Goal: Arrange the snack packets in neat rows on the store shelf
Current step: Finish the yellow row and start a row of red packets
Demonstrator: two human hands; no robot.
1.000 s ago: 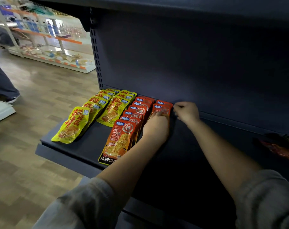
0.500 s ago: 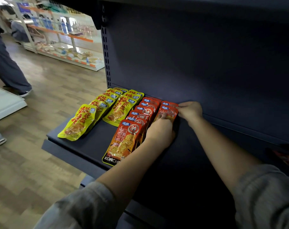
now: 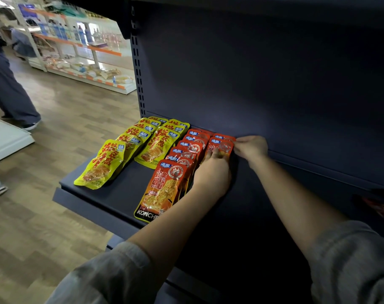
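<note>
While our left hand (image 3: 211,174) presses the far red packet (image 3: 219,148) and our right hand (image 3: 250,148) pinches its corner, a hard nudge could skew the neighbouring red row (image 3: 182,159).

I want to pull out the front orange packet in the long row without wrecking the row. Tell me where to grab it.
Pinch the front orange packet by its near bottom edge, coming from the shelf front. That edge lies free near the shelf's lip, while the packet's top overlaps the ones behind and the left hand sits close on its right. Slide it toward you, flat.
</note>
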